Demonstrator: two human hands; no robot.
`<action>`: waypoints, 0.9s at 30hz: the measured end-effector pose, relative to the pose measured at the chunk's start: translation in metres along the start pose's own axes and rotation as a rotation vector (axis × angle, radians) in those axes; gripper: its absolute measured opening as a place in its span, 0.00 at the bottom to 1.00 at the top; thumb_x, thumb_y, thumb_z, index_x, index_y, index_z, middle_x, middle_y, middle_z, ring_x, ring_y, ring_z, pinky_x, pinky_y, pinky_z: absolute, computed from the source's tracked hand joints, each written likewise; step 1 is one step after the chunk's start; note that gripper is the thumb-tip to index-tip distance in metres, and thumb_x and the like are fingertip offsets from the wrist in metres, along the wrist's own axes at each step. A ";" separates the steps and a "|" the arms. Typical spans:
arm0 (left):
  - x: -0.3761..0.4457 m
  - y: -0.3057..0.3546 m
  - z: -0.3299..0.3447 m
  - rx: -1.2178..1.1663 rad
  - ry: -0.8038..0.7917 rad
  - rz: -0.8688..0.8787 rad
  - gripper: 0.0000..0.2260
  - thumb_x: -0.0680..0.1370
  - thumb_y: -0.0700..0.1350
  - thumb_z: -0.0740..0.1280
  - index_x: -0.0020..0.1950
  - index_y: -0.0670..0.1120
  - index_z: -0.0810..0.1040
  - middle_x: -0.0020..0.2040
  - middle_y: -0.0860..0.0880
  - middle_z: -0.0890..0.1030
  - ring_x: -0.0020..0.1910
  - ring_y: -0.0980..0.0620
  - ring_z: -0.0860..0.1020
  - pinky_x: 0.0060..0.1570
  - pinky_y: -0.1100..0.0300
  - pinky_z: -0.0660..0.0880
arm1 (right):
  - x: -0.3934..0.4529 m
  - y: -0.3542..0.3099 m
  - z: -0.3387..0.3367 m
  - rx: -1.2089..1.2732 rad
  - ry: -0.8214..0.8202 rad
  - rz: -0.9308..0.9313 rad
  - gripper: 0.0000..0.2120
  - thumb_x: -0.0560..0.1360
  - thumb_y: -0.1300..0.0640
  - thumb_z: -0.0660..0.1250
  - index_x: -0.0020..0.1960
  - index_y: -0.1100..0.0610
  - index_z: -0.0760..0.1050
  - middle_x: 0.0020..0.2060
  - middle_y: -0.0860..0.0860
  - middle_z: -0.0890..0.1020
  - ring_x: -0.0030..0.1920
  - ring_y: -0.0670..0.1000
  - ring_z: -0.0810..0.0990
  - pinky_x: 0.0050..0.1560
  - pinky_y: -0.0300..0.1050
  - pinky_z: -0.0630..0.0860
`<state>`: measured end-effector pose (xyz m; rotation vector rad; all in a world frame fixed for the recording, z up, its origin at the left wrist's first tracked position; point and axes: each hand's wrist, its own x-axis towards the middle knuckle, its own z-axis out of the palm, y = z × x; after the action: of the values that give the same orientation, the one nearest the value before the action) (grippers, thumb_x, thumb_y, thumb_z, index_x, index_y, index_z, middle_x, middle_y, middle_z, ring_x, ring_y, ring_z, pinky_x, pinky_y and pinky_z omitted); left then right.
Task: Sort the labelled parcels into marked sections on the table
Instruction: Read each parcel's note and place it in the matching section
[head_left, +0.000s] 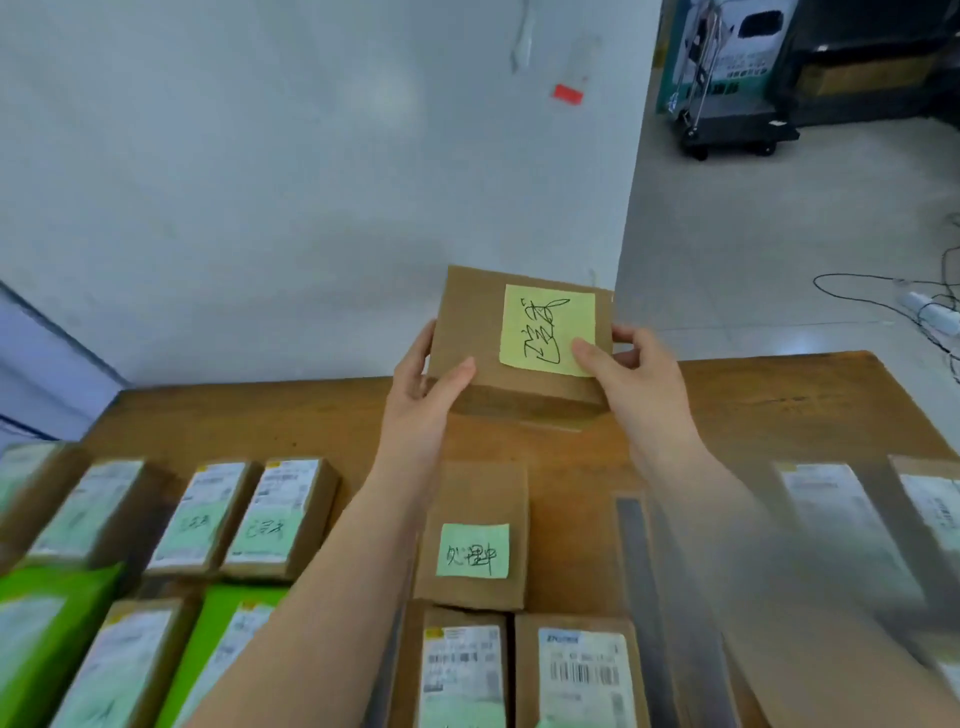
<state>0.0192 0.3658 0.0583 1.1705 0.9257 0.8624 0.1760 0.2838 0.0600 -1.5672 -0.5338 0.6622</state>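
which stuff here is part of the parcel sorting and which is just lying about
Part of the job:
- brown parcel with a yellow note, held up by left hand and right hand
- parcel with green note on the table
- labelled parcels at left and near edge

Just lying about:
- trolley
- cables on the floor
- red tag on the wall

Red tag (567, 94) on white wall (260, 182); trolley (737, 130), cables (893, 301) on floor.

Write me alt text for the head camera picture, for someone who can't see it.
Both hands, left hand and right hand, hold up a cardboard parcel bearing a handwritten yellow sticky note over a wooden table lined with labelled parcels.
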 end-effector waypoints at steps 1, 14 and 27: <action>-0.013 0.006 -0.017 -0.041 0.025 0.026 0.23 0.74 0.42 0.69 0.67 0.58 0.70 0.59 0.52 0.80 0.54 0.55 0.80 0.57 0.51 0.74 | -0.015 -0.003 0.009 0.016 -0.042 0.009 0.15 0.73 0.49 0.70 0.57 0.50 0.71 0.46 0.48 0.78 0.48 0.48 0.79 0.47 0.43 0.77; -0.181 0.031 -0.206 -0.186 0.430 0.117 0.10 0.68 0.45 0.71 0.47 0.51 0.77 0.36 0.56 0.81 0.41 0.54 0.78 0.38 0.59 0.74 | -0.203 -0.010 0.118 0.102 -0.459 0.070 0.18 0.74 0.56 0.69 0.60 0.52 0.67 0.50 0.49 0.77 0.47 0.49 0.79 0.50 0.49 0.80; -0.364 0.043 -0.389 -0.108 0.492 0.123 0.27 0.57 0.54 0.71 0.53 0.45 0.77 0.38 0.52 0.79 0.43 0.50 0.77 0.38 0.60 0.75 | -0.381 0.004 0.213 -0.046 -1.108 0.248 0.12 0.72 0.54 0.71 0.51 0.41 0.73 0.54 0.48 0.82 0.57 0.50 0.79 0.62 0.56 0.73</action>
<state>-0.4807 0.1814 0.0984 0.9433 1.1928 1.3199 -0.2471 0.1780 0.0861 -1.2012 -1.1659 1.7307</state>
